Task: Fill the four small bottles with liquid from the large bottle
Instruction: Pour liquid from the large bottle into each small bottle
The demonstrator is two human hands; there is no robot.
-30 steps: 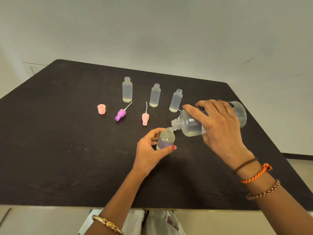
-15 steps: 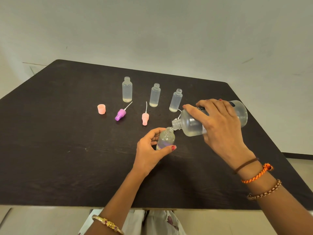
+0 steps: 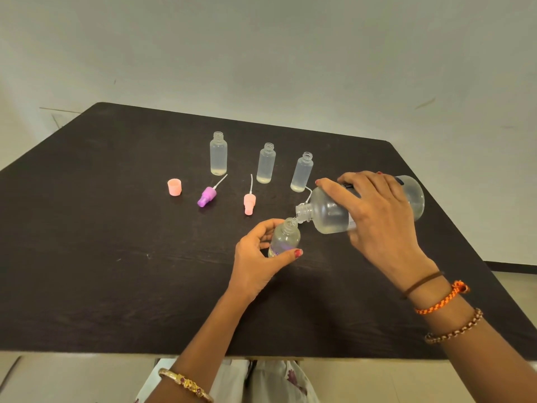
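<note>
Four small bottles in play, and we read the pour as being on one of them, nearest the person. Near first: L hand [image 3: 255, 260] w/ fingers [image 3: 296, 253] and thumb curled round the held small bottle [image 3: 286, 238], low on its body, bottle a bit tilted, mouth up toward the R. It looks lifted or just resting on the desk [image 3: 116, 286]; can't tell which. Some clear liquid seems to be inside, level unclear thru the plastic.

R hand [image 3: 377, 216] grips the large bottle [image 3: 328, 212] from above, fingers wrapped over its body, bottle lying near horizontal w/ neck pointing L and slightly down. Its mouth sits just above and beside the small bottle's mouth, nearly touching. No stream plainly visible, too thin to tell.

Mid desk: pink sprayer top [image 3: 249, 200], purple sprayer top [image 3: 207, 196], pink cap [image 3: 174, 187], all lying loose and apart.

Far row: three open small bottles upright, left one [image 3: 218, 154], middle one [image 3: 266, 164], right one [image 3: 302, 173], each w/ only a little yellowish liquid at the bottom, approx.

Our judgement: step = filling, task not near done, since the far three look barely filled. Next move calls for keeping the mouths aligned, tilting slowly, then levelling the large bottle before overflow. Narrow necks, so spill risk is real.
</note>
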